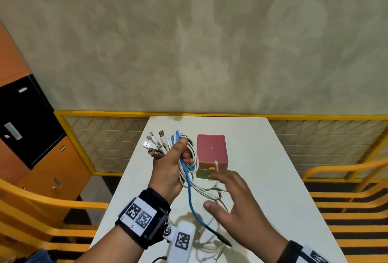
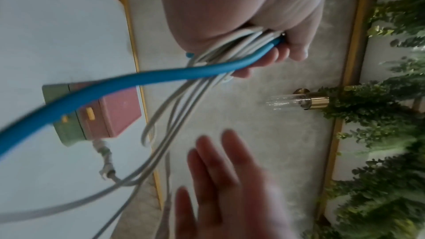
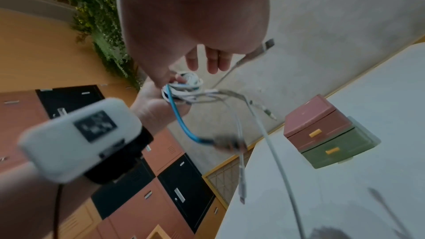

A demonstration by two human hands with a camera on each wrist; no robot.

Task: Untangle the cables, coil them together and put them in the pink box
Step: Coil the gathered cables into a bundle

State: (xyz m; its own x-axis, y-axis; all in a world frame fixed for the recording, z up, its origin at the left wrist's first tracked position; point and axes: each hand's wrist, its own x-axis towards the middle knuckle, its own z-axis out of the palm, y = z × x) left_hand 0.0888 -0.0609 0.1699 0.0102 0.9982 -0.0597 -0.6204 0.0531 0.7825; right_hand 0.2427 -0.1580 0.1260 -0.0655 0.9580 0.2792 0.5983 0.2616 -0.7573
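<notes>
Above the white table (image 1: 262, 178), the left hand (image 1: 170, 170) grips a coiled bundle of cables (image 1: 184, 157), one blue. Beside it the right hand (image 1: 237, 201) hovers empty, fingers spread, near the pink box (image 1: 212, 149).

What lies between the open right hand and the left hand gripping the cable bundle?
In the head view, loose cable tails span the gap between the right hand and left hand: the blue cable and several white cables hanging from the bundle.

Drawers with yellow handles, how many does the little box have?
2: the pink top drawer and the green bottom drawer, stacked on the white table. None looks hidden.
</notes>
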